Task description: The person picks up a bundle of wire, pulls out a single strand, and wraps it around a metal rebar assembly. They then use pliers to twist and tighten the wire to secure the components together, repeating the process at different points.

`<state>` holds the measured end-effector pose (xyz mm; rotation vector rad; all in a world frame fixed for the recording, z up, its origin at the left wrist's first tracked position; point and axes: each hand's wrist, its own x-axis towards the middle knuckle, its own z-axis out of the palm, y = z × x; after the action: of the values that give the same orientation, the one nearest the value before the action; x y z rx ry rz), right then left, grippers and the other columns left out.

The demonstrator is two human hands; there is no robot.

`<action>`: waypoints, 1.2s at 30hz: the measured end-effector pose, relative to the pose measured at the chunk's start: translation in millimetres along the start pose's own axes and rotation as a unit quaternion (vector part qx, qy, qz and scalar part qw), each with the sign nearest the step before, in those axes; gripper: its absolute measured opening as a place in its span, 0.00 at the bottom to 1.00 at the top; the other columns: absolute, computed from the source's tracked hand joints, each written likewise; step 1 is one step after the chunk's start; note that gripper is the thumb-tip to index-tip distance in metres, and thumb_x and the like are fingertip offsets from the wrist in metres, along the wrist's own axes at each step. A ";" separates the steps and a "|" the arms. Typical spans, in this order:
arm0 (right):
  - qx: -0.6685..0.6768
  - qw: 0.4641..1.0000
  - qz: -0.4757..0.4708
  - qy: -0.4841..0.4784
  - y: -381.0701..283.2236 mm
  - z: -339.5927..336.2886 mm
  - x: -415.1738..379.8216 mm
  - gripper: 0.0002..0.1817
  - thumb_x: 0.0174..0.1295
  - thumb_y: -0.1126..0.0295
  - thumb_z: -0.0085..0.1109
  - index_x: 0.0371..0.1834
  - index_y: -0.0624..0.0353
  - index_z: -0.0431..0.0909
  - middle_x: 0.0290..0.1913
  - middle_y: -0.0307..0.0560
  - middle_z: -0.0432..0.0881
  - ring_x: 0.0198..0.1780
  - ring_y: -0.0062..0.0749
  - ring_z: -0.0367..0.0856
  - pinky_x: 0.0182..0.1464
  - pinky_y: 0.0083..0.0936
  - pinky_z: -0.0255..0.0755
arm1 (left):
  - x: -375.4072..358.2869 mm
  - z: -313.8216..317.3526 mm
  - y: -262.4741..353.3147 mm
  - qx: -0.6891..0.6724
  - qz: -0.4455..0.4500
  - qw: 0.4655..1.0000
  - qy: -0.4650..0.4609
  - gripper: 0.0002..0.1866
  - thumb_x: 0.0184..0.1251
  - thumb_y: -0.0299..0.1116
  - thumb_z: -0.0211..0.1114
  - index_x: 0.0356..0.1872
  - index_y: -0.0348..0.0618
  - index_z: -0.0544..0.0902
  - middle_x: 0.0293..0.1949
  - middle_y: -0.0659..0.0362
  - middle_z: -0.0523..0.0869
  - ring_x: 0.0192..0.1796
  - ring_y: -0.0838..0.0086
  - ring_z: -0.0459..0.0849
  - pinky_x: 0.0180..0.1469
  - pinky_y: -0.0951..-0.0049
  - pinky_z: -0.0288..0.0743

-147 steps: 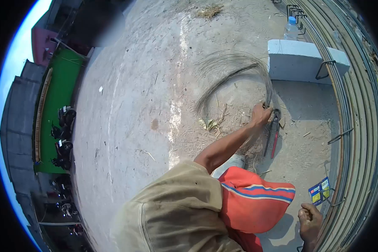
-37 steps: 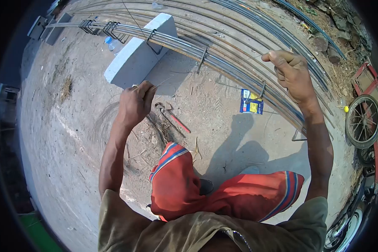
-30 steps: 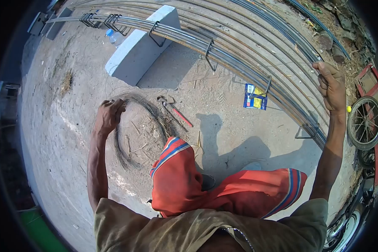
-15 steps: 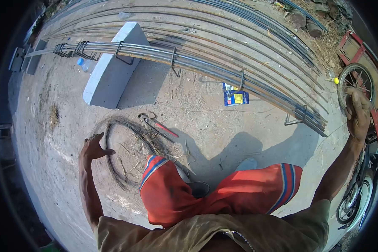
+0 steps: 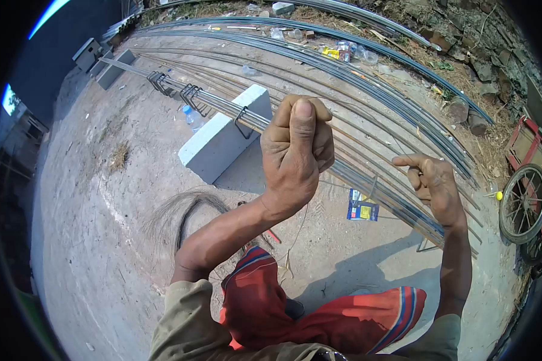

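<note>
Raised in front of the rebar bundle, my left hand is closed in a fist. A thin wire trails below it towards the ground. Further right, my right hand is curled, its index finger bent towards the left hand; what its fingers hold is too small to make out. Behind the hands, the long steel bars carry bent square stirrups and cross a pale concrete block. A coil of thin dark wire lies on the ground beyond my left forearm.
A blue packet lies near the bars. The red handle of a tool shows by my knee. A plastic bottle stands beside the block. More long bars lie farther back. A wheeled red cart is at the right.
My left hand has risen from beside the wire coil and closed into a fist. My right hand has moved left, closer to it. The view has shifted, showing more ground farther back.
</note>
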<state>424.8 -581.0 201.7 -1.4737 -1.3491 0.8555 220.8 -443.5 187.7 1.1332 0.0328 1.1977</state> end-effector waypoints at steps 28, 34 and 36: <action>0.198 0.974 -0.018 -0.110 102.5 76.3 -8.6 0.25 0.70 0.50 0.44 0.33 0.64 0.78 0.17 0.33 0.64 0.18 0.14 0.56 0.21 0.17 0.54 | 105.5 -153.8 34.8 0.135 -0.051 0.958 0.248 0.08 0.66 0.32 0.62 0.38 0.38 0.77 0.13 0.70 0.53 0.13 0.85 0.50 0.13 0.81 0.42; 0.219 0.965 0.077 -0.125 98.5 67.9 -16.7 0.23 0.71 0.54 0.45 0.42 0.66 0.80 0.21 0.38 0.70 0.28 0.18 0.68 0.35 0.21 0.65 | 116.6 -172.1 37.2 0.008 -0.061 0.960 0.273 0.09 0.68 0.31 0.59 0.29 0.38 0.73 0.14 0.68 0.51 0.15 0.84 0.49 0.13 0.80 0.42; 0.094 0.986 -0.118 -0.075 101.8 60.7 -14.5 0.21 0.71 0.56 0.45 0.48 0.64 0.79 0.31 0.46 0.83 0.35 0.26 0.79 0.40 0.24 0.71 | 148.2 -192.8 39.8 -0.044 -0.126 0.982 0.134 0.09 0.70 0.30 0.57 0.30 0.38 0.72 0.15 0.67 0.52 0.15 0.84 0.48 0.13 0.80 0.42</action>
<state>400.3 -580.9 84.8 -1.0968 -1.4768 0.9264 148.8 -208.0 197.9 0.8556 0.3182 1.1055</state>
